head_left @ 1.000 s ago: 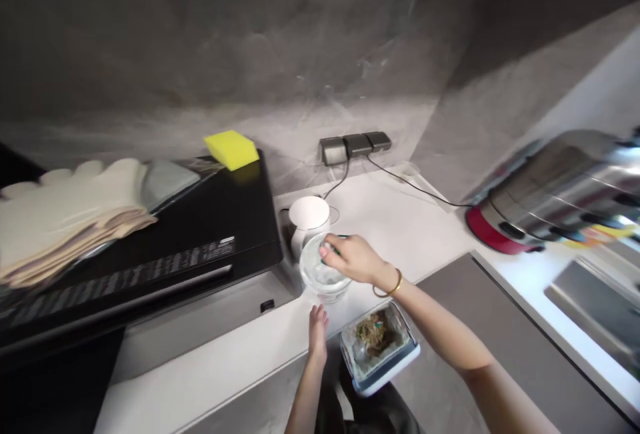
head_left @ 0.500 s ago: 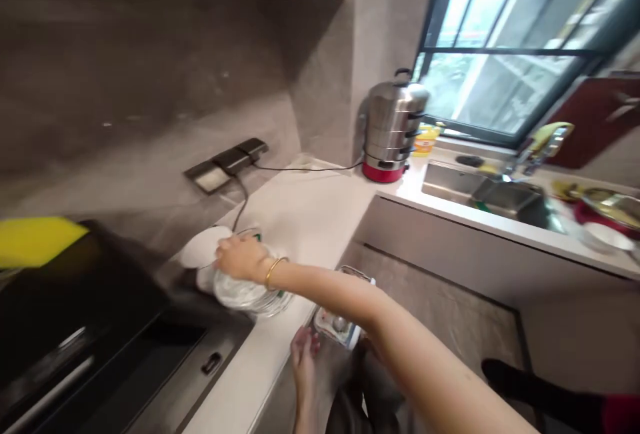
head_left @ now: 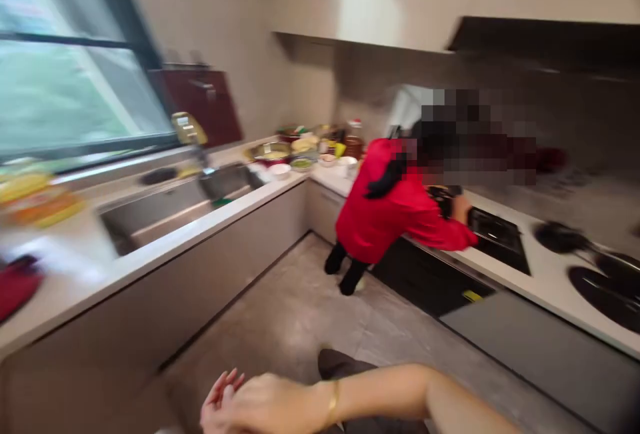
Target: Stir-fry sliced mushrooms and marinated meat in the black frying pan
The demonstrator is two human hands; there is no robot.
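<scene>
My right hand (head_left: 273, 402), below a gold bracelet (head_left: 334, 402), is at the bottom of the head view, low over the floor. Its back faces me, and its fingers are blurred and partly cut off by the lower edge. Just past it, partly covered by it, show the fingers of my left hand (head_left: 220, 389). They are loosely bent and apart, with nothing visible in them. Whether the two hands touch I cannot tell. A small bit of something white shows at the bottom edge beside them.
A person in a red top (head_left: 383, 201) leans over the stove (head_left: 500, 237) on the right. Black pans (head_left: 560, 237) stand nearby. A sink (head_left: 155, 211) is at left, with bowls and food (head_left: 300, 151) in the corner. Grey floor (head_left: 285, 314) lies between the counters.
The view has swung right, from the left counter to the sink and stove. My right hand has left the stacked clear glassware there and drawn back beside my left.
</scene>
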